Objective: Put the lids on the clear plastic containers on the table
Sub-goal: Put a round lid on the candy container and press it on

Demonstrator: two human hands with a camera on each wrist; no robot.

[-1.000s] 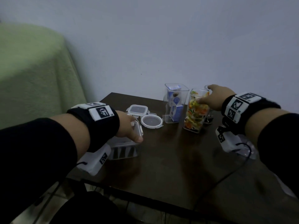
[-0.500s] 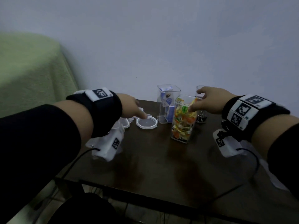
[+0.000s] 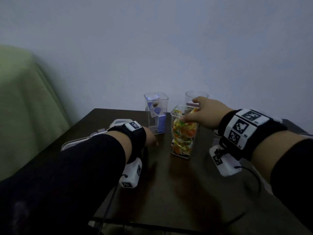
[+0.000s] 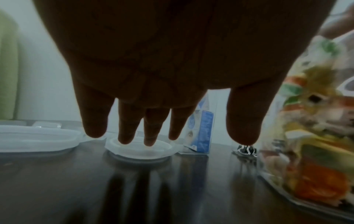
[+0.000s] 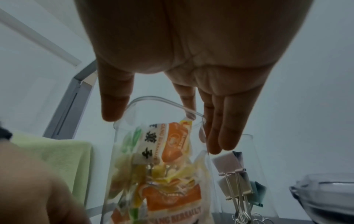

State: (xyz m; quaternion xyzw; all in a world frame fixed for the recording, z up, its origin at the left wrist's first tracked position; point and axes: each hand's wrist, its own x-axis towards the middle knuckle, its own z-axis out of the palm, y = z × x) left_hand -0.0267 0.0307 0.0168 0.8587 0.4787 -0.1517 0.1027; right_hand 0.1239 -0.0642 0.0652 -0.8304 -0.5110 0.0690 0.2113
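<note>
On the dark table (image 3: 169,192) stand three clear containers with no lids: a tall square one with blue packets (image 3: 156,114), a tall one with sweets (image 3: 183,133) in front of it, and a round one with binder clips (image 3: 201,94) behind. My right hand (image 3: 189,109) holds the sweets container (image 5: 153,166) by its rim, thumb on one side and fingers (image 5: 216,136) on the other. My left hand (image 3: 150,139) reaches down with straight fingers (image 4: 124,133) that touch the round lid (image 4: 139,150) lying flat on the table. The head view hides that lid.
A low rectangular container with its lid on (image 3: 72,143) sits at the table's left edge, with a small square lid (image 3: 120,122) behind it. A green-covered piece of furniture (image 3: 22,107) stands on the left. The wall is close behind the table.
My left hand has left the rectangular container and moved right onto the round lid. My right hand has drawn the sweets container forward, away from the other two.
</note>
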